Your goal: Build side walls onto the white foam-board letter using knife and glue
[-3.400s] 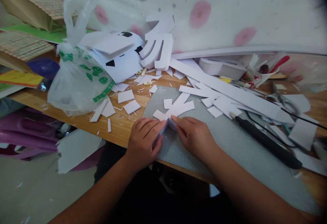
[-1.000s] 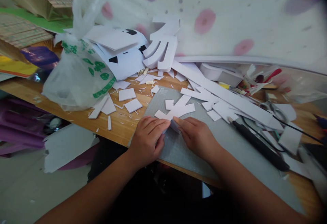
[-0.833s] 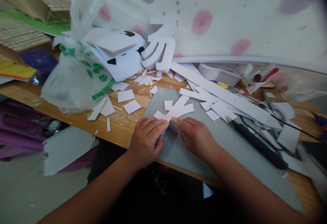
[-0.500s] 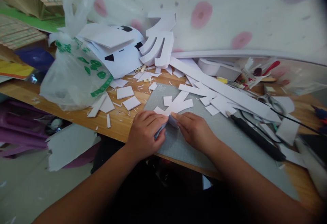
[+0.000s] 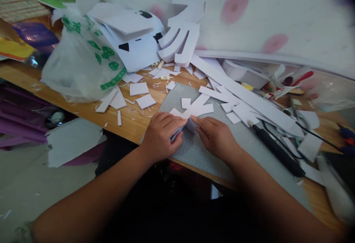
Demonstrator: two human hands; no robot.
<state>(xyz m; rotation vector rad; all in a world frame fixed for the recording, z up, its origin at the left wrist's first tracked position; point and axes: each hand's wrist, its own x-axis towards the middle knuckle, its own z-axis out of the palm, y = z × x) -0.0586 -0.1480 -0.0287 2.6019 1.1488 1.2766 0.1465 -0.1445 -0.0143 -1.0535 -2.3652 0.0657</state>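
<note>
Between my hands is a white foam-board cutout with several branching arms, lying on the grey cutting mat. My left hand grips its near left side, thumb below and fingers on top. With fingertips pressed together, my right hand pinches the near right side, where an edge strip stands up from the mat. The two hands' fingertips almost meet at the corner. A small white square sits just beyond the cutout.
A black-handled corded tool lies on the right, beside long white strips. White scraps litter the wooden table. A tied plastic bag stands at left; curved white foam pieces are at the back.
The camera view has shifted, so the background sits higher in the picture. Both hands keep their hold on the cutout; the right fingers have moved slightly along its edge.
</note>
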